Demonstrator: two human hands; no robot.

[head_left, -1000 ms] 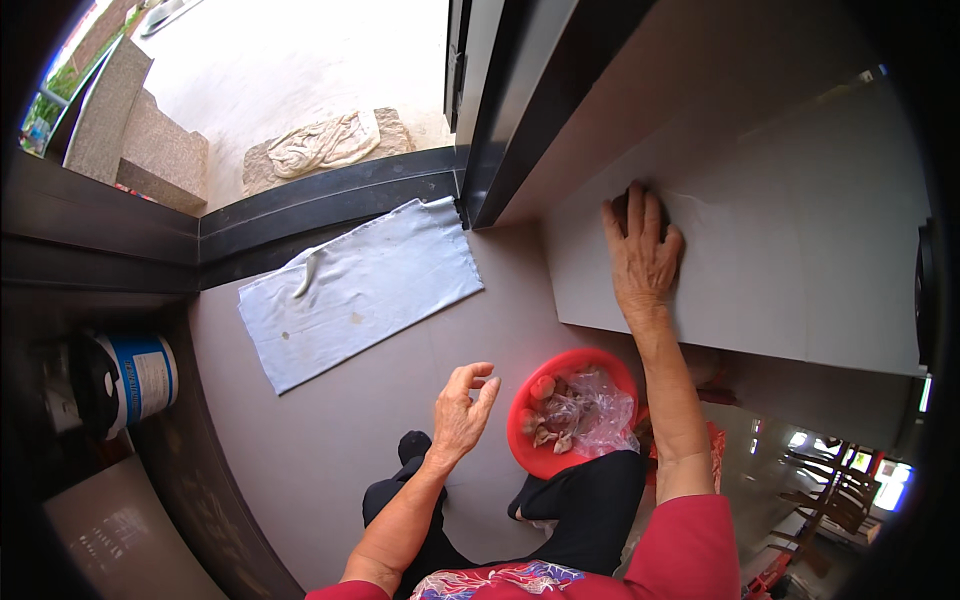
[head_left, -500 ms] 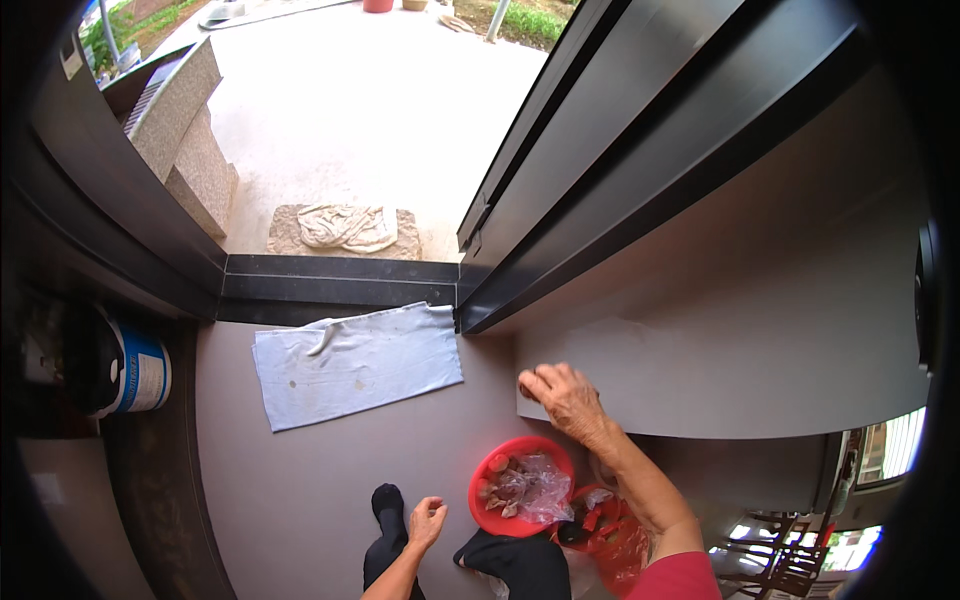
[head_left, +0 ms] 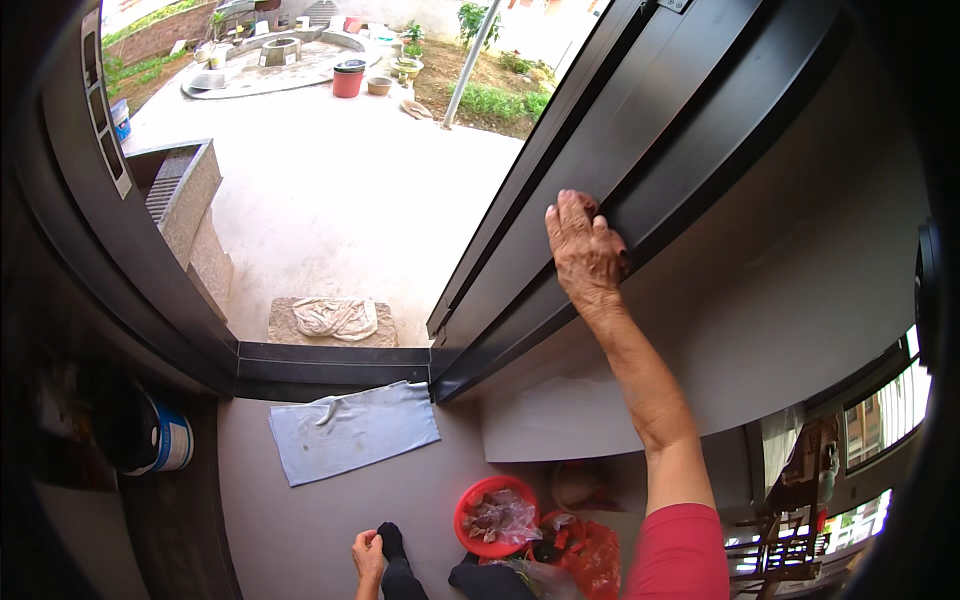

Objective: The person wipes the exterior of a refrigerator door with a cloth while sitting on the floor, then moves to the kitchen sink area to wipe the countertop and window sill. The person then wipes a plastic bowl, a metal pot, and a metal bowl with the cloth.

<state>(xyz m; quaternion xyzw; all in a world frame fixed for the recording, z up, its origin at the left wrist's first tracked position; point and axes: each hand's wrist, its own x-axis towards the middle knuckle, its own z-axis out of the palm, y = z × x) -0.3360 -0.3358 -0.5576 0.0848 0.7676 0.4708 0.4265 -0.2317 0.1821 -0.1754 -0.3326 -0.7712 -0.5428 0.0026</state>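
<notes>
One dark wad (head_left: 625, 262): clutching it in right grip (head_left: 586, 256), up against dark door panel (head_left: 640, 130) beyond red basin (head_left: 489, 548); holding left grip (head_left: 367, 552) curled closed, left of basin.

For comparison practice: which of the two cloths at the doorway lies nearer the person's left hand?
The pale-blue rectangular cloth, lying mostly flat indoors; the crumpled cream cloth is outside, on a stone slab.

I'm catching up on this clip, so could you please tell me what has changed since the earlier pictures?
The right hand has moved forward from the grey panel onto the dark door frame, a small dark object still under it. The left hand has drawn back toward the body. No release shows. The light-blue cloth and red basin stay on the floor.
</notes>
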